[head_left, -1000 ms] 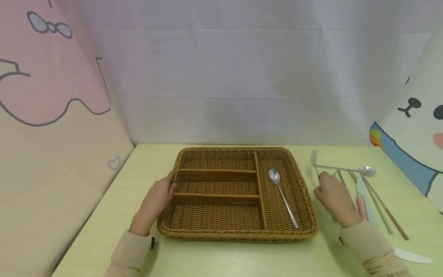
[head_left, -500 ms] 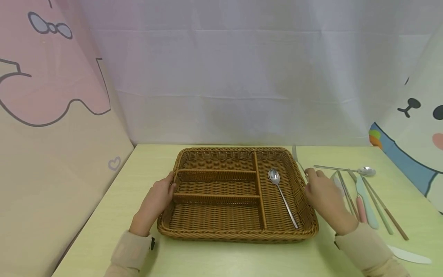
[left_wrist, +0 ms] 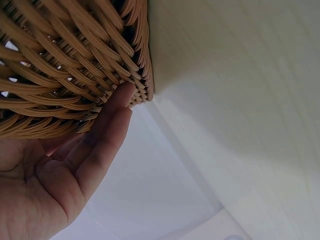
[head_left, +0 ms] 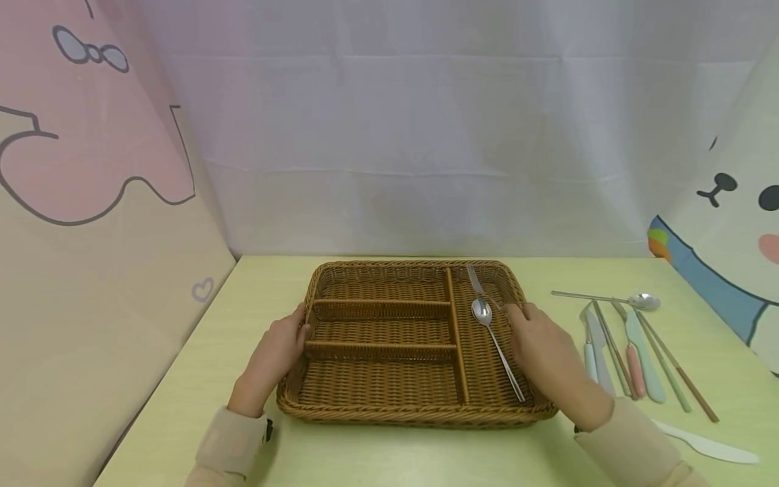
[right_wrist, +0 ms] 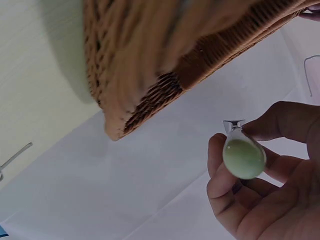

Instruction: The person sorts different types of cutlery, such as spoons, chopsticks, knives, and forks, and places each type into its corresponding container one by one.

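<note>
A brown wicker basket [head_left: 380, 345], split by dividers into several compartments, sits on the table. My left hand [head_left: 272, 358] holds its left rim; in the left wrist view the fingers [left_wrist: 107, 140] lie against the woven outer wall [left_wrist: 65, 65]. My right hand [head_left: 548, 352] pinches a fork, its metal tines [head_left: 474, 279] pointing away over the right compartment. The fork's rounded pale green handle end [right_wrist: 244, 159] shows between thumb and fingers in the right wrist view. Under the fork, a metal spoon [head_left: 499, 355] lies in that compartment.
Right of the basket lie a metal spoon [head_left: 644, 301], a green-bladed knife with other cutlery [head_left: 646, 358], a pink handle [head_left: 635, 372], chopsticks [head_left: 681, 368] and a white knife [head_left: 718, 449]. A white cloth [head_left: 389, 155] hangs behind the table, with printed side panels.
My right hand has carried the fork left from the cutlery on the table to above the basket's right compartment. The left hand and the basket stay in place.
</note>
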A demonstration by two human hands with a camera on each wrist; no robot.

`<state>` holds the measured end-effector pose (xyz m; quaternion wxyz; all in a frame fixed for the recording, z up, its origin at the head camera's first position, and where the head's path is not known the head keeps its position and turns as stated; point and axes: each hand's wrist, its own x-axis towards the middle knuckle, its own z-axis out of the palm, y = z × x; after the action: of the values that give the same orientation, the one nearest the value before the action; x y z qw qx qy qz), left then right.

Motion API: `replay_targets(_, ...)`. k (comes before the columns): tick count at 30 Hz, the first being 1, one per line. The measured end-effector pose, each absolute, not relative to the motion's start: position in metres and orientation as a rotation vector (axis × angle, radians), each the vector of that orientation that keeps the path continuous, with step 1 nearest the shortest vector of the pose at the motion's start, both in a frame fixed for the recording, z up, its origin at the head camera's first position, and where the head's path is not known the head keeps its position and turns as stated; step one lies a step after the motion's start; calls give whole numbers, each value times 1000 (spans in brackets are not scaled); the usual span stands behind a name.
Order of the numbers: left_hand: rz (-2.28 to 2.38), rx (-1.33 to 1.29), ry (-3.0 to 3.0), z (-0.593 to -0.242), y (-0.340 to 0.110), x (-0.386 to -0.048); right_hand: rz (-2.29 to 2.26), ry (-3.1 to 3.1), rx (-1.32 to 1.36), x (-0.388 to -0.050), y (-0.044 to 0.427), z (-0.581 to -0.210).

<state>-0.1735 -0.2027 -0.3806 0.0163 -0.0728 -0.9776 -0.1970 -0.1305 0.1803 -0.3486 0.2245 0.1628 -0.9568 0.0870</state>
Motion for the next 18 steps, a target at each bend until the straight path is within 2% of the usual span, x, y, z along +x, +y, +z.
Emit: replay_targets(18,-605,-236,-3027,-381,-204,-173,32,-2566,748,-116,136,-347)
